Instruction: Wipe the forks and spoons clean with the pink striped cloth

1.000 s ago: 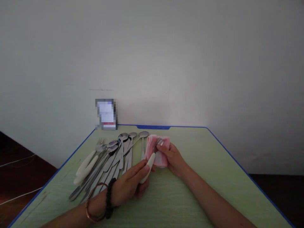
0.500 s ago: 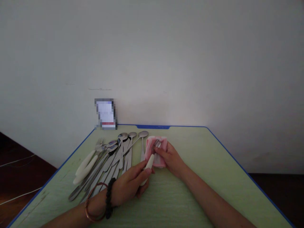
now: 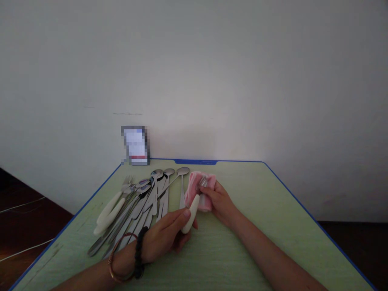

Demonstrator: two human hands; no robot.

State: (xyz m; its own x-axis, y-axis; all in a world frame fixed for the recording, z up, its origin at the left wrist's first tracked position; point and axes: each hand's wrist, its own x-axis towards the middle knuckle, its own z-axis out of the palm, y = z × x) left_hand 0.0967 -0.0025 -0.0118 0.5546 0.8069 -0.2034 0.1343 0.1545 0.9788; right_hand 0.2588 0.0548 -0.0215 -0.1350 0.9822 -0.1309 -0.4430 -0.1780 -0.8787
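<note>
My left hand [image 3: 166, 234] is closed round the white handle of a fork [image 3: 192, 215], its thumb lying along the side. The fork's metal head rests on a folded pink cloth [image 3: 193, 186]. My right hand [image 3: 223, 203] grips the cloth from the right, with its thumb pressing on the fork's head; the fingers under the cloth are hidden. Just left of the cloth lies a long spoon [image 3: 183, 171]. A spread of several metal spoons [image 3: 157, 173] fills the table's left part, and two white-handled forks [image 3: 110, 210] lie at its outer edge.
The pale green table [image 3: 242, 182] has a blue rim and meets a grey wall [image 3: 212, 81] at the back. A blurred device with a lit screen [image 3: 135, 145] leans at the back left corner. White cables [image 3: 24, 250] run over the dark floor on the left.
The cloth and the fork have shifted slightly up and to the right. The fork handle has turned in my left hand and more of it shows. The other cutlery has not moved.
</note>
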